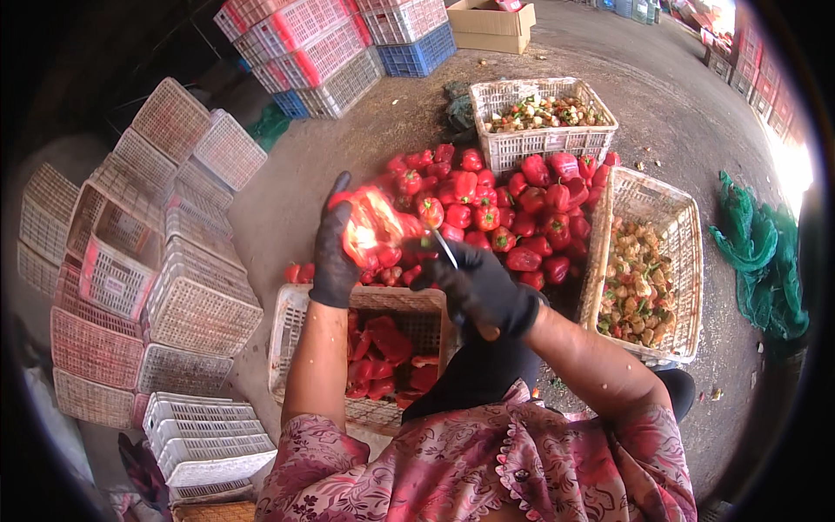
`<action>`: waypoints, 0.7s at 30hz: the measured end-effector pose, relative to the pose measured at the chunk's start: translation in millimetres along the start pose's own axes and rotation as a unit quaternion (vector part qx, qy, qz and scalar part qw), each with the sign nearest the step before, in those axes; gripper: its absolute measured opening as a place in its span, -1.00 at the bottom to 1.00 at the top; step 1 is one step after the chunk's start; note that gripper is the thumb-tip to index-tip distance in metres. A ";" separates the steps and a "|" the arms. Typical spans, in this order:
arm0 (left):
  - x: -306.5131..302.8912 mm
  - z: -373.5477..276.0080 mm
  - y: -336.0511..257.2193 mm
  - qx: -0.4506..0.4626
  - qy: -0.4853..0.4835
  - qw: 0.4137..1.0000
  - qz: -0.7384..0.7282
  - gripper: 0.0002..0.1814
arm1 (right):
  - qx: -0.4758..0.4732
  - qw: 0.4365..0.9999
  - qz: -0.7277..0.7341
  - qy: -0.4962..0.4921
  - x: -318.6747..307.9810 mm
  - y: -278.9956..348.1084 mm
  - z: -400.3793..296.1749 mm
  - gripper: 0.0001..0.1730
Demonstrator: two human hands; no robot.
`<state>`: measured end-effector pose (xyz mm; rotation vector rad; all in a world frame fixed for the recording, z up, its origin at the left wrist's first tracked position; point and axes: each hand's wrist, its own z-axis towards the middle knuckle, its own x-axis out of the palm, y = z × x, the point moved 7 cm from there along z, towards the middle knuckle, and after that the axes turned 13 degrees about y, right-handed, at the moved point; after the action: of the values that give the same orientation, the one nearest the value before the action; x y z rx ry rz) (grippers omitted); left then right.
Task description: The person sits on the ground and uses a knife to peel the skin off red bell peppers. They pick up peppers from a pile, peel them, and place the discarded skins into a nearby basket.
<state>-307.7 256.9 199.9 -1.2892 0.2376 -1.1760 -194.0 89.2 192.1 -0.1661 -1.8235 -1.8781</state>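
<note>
My left hand (334,251), in a black glove, holds a cut-open red bell pepper (372,225) with its pale inside turned up. Close to its right, my gloved right hand (479,280) grips a knife (446,248); the thin blade points up and left, and part of the handle shows below the fist. Just beyond both hands spreads a heap of whole red bell peppers (524,223) on the floor. Below my left wrist stands a plastic crate (280,346) containing cut red pepper pieces (381,346), partly hidden by my forearm.
To the right, a crate (688,261) contains pepper cores and stems (636,284); another crate (548,140) of cores stands beyond the heap. Stacked crates (202,297) line the left side. Green netting (757,248) lies far right. A cardboard box (489,29) sits at the back.
</note>
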 end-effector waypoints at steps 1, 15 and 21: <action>-3.6 -6.4 4.8 -0.006 0.010 1.000 -0.010 -0.26 | -0.006 1.000 0.023 -0.010 3.6 7.4 10.3 -0.62; 32.0 -48.7 44.0 0.006 -0.060 0.972 0.228 -0.46 | -0.039 0.993 0.094 0.055 -23.5 -99.6 64.4 -0.84; -30.3 -66.2 64.6 -0.008 -0.147 0.988 0.041 -0.46 | -0.134 0.982 0.052 -0.123 -39.2 -69.7 43.4 -0.81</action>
<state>-333.7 229.1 110.3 -1.4349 0.0822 -0.9016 -202.0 139.2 116.5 -0.6014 -1.6678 -2.0959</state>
